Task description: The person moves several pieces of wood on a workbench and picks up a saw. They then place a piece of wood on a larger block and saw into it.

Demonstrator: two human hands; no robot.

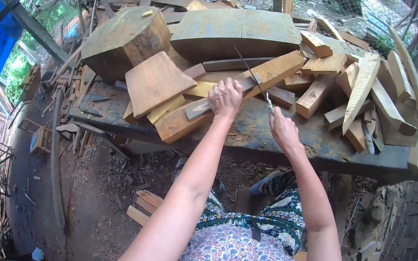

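My left hand (225,99) is closed over a thin grey-brown wooden strip (200,109), pressing it onto a long wooden beam (275,68). The beam lies slantwise across the bench. Just to the right, my right hand (284,130) is closed round the pale handle of a long, narrow-bladed tool (247,65), which looks like a thin saw or file. The blade points up and left and crosses the strip's far end beside my left hand. Whether its edge has teeth is too small to tell. A broad trapezoid wood block (157,84) rests left of my left hand.
A worn dark workbench (269,135) carries it all. Large blocks (125,39) and a long curved block (237,30) stand at the back. Several offcuts (314,95) are heaped on the right, including a pointed pale wedge (362,92). Wood scraps litter the ground (112,180).
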